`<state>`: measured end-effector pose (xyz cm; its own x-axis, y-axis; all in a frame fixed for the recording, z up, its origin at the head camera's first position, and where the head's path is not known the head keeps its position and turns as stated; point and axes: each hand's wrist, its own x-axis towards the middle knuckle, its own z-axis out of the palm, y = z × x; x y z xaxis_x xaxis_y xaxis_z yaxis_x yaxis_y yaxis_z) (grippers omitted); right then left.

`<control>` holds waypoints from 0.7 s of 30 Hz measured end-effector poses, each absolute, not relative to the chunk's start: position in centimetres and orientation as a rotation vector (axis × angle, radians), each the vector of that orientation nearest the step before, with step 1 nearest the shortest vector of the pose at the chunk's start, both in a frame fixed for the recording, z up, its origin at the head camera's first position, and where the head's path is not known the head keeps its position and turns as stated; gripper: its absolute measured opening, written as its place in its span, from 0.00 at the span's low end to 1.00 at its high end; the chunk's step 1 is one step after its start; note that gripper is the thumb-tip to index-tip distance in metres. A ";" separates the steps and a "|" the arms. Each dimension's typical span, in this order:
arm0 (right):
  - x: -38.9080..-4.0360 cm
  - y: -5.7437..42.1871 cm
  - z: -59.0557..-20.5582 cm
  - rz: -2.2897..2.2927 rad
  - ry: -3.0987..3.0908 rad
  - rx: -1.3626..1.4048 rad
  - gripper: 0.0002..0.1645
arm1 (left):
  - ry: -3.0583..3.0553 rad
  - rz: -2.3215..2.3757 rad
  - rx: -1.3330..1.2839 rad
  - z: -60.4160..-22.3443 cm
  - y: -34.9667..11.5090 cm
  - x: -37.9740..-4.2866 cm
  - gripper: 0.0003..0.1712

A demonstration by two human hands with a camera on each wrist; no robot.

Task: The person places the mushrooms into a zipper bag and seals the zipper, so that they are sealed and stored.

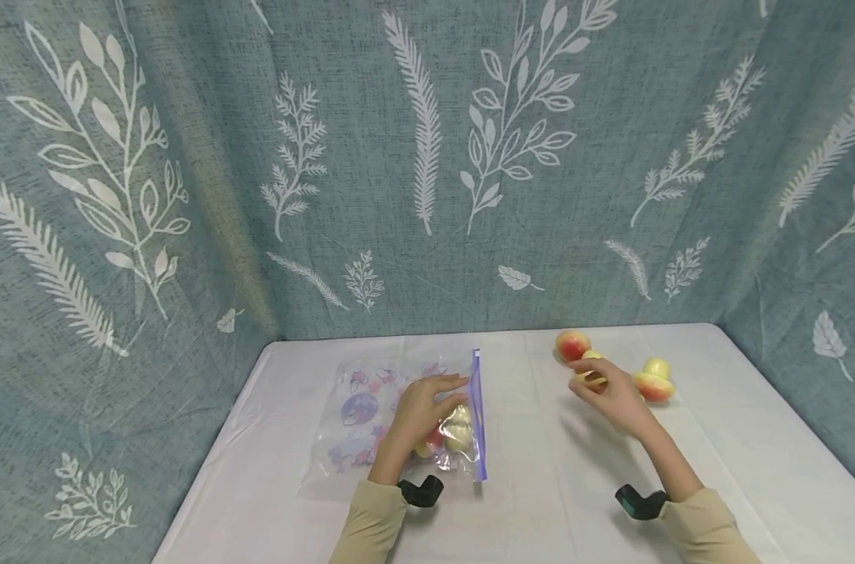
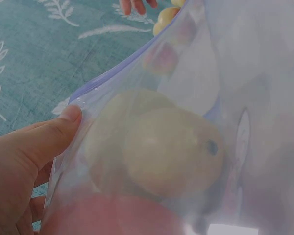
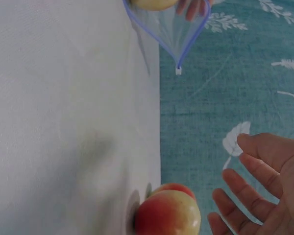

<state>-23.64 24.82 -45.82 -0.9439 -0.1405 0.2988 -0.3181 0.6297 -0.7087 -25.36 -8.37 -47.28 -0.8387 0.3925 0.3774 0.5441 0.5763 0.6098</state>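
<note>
A clear zip bag with a purple zip edge and printed pictures lies on the table. My left hand grips its upper side near the mouth, thumb outside the film in the left wrist view. Inside are a pale yellow fruit with a dark end and a red one. At the right, my right hand hovers among loose fruits, fingers spread and slightly bent with nothing held. Closest to it are a red-and-yellow fruit, partly hidden yellow fruit and another red-and-yellow fruit.
A white cloth covers the table. Blue-green curtains with white leaf prints hang behind and at both sides. On top of the rightmost fruit shows a small yellow fruit. Dark wrist cameras sit below both hands.
</note>
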 end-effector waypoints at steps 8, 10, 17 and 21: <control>-23.1 25.5 -45.6 1.179 -2.637 0.335 0.24 | -2.601 -1.122 -0.793 -47.4 -8.3 -25.3 0.21; -23.1 25.7 -45.6 1.164 -2.637 0.332 0.24 | -2.602 -1.125 -0.789 -47.4 -8.3 -25.3 0.21; -22.8 26.4 -45.3 1.099 -2.637 0.351 0.22 | -2.606 -1.119 -0.780 -47.4 -8.4 -25.4 0.21; -22.7 26.8 -45.0 1.070 -2.618 0.361 0.22 | -2.600 -1.116 -0.778 -47.4 -8.4 -25.4 0.20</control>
